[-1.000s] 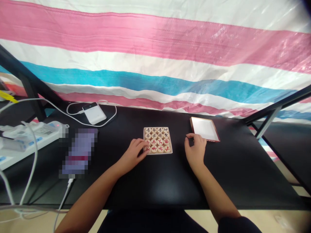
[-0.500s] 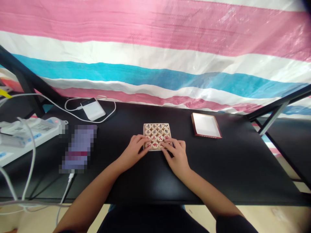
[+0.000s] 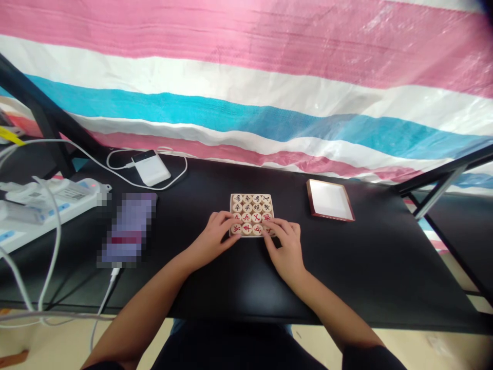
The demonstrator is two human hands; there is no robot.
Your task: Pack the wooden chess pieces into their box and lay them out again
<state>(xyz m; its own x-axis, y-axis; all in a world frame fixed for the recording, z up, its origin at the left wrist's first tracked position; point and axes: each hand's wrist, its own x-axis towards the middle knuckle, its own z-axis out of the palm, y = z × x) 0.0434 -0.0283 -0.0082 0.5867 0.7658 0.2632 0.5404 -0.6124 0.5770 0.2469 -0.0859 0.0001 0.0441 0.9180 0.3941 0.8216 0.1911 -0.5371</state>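
A shallow open box [image 3: 231,198] lies in front of me, packed with rows of round wooden Chinese chess pieces [image 3: 246,207]. Black characters mark the far rows, and red ones the near rows. My left hand [image 3: 210,241] holds the box's near left corner, its thumb at the front edge and curled fingers over the left side. At the near right corner, my right hand [image 3: 285,246] has its thumb and bent fingertips around a red-marked chess piece [image 3: 268,230], which they partly hide.
To the right lies the reddish-brown box lid [image 3: 330,199], white inside facing up. At left are a white power bank [image 3: 152,169] with cable, a blurred phone [image 3: 129,228] on a charging cord and a power strip [image 3: 57,205]. A striped sheet [image 3: 246,103] hangs behind the black table [image 3: 215,288].
My right fingers have shifted slightly right, uncovering more of the third red piece in the front row. My left hand stays at its corner. The whole view has tilted a little.
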